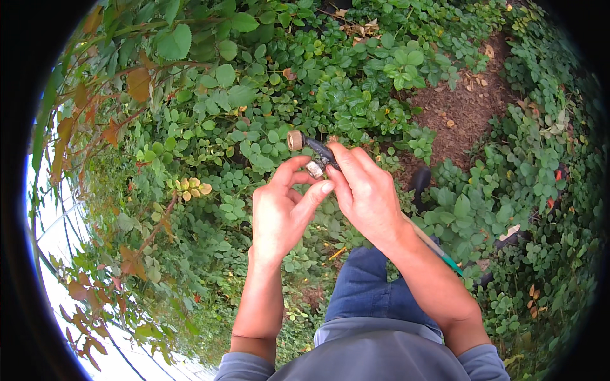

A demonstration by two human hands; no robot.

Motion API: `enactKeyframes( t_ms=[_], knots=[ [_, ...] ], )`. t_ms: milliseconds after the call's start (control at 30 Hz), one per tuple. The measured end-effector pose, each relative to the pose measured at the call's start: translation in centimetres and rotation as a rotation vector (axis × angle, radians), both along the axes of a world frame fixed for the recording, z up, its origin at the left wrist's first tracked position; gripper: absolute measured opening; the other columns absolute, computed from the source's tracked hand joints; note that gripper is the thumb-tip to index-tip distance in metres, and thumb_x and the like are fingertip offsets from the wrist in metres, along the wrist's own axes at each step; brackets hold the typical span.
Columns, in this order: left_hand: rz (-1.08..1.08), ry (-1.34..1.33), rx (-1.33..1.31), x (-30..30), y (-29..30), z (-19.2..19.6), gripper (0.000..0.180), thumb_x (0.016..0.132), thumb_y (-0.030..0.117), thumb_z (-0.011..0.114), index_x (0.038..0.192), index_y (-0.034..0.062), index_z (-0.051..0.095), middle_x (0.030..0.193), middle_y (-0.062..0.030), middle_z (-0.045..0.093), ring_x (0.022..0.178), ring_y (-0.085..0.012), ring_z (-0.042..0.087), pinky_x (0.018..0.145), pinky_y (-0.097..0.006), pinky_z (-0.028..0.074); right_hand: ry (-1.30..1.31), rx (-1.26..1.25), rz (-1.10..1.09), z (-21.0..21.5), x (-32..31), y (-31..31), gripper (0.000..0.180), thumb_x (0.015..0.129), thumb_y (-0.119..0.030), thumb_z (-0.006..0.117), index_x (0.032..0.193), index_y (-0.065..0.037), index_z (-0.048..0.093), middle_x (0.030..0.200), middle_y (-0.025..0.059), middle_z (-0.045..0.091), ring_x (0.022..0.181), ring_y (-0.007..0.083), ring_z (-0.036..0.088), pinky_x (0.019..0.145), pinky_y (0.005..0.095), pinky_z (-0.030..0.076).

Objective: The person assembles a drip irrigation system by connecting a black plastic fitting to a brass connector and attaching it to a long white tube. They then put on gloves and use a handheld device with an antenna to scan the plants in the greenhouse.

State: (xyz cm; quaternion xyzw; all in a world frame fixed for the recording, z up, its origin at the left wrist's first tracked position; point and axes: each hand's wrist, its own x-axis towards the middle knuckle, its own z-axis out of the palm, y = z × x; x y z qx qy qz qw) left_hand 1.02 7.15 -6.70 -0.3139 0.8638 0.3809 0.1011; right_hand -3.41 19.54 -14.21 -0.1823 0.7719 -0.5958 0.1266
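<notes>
A dark branched hose fitting (319, 151) is held up in front of me, with a brass-coloured ring (295, 140) on its far left end and a whitish metal end (314, 169) on the near side. My right hand (368, 193) grips its dark body, thumb and fingers closed round it. My left hand (279, 206) comes in from the left, with curled fingers and thumb closed about the whitish end. The palms hide part of the fitting. From behind my right forearm a thin tan length with a green part (450, 261) shows; whether it joins the fitting cannot be seen.
Dense leafy shrubs (356, 101) surround me, with reddish-leaved branches (136, 86) hanging at the left. A patch of brown mulch (460, 114) lies at the far right. A dark rounded object (420, 180) stands among leaves beside my right hand.
</notes>
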Motion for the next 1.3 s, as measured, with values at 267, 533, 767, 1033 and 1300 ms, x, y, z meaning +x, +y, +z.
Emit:
enactKeyframes(
  t_ms=[267, 533, 767, 1033, 1300],
  knots=[
    [-0.186, 0.205, -0.245, 0.1, -0.1, -1.1, 0.033, 0.097, 0.031, 0.064, 0.103, -0.0011, 0.068, 0.075, -0.0025, 0.069, 0.052, -0.0071, 0.055, 0.050, -0.024, 0.043, -0.023, -0.021, 0.004, -0.1, -0.2, 0.1, 0.028, 0.090, -0.008, 0.066, 0.116, -0.003, 0.057, 0.091, 0.0176, 0.059, 0.073, 0.0392, 0.065, 0.059, 0.0446, 0.054],
    [0.223, -0.093, 0.484, -0.1, -1.0, -1.0, 0.033, 0.101, 0.031, 0.059, 0.095, -0.0010, 0.065, 0.071, -0.0023, 0.065, 0.047, -0.0059, 0.049, 0.041, -0.022, 0.037, -0.037, 0.005, -0.002, -0.3, -0.1, -0.1, 0.030, 0.090, -0.009, 0.065, 0.119, -0.003, 0.058, 0.090, 0.0180, 0.060, 0.073, 0.0383, 0.065, 0.060, 0.0432, 0.054],
    [-0.335, 0.276, -0.265, 0.2, -1.8, -3.2, 0.032, 0.096, 0.031, 0.066, 0.093, -0.0013, 0.063, 0.061, -0.0038, 0.057, 0.055, -0.0096, 0.054, 0.048, -0.026, 0.042, -0.196, -0.228, 0.144, -1.7, -1.9, 0.7, 0.026, 0.094, -0.010, 0.064, 0.118, -0.001, 0.064, 0.086, 0.0148, 0.064, 0.072, 0.0282, 0.063, 0.065, 0.0370, 0.051],
    [0.131, -0.120, 0.354, -0.7, -1.5, -1.7, 0.040, 0.101, 0.040, 0.057, 0.087, 0.0032, 0.064, 0.063, 0.0018, 0.059, 0.049, -0.0027, 0.048, 0.044, -0.021, 0.037, -0.146, -0.061, 0.079, -0.7, -0.5, 1.2, 0.032, 0.092, -0.012, 0.065, 0.122, -0.004, 0.059, 0.094, 0.0170, 0.062, 0.083, 0.0361, 0.063, 0.071, 0.0422, 0.053],
    [0.001, 0.118, 0.183, 0.2, -0.6, -2.6, 0.031, 0.098, 0.031, 0.064, 0.097, 0.0003, 0.063, 0.065, 0.0009, 0.056, 0.056, -0.0061, 0.048, 0.050, -0.022, 0.038, -0.252, -0.088, 0.078, -2.1, 0.1, 2.6, 0.018, 0.096, -0.017, 0.063, 0.092, 0.000, 0.060, 0.082, 0.0188, 0.059, 0.075, 0.0404, 0.059, 0.064, 0.0454, 0.047]
  ],
)
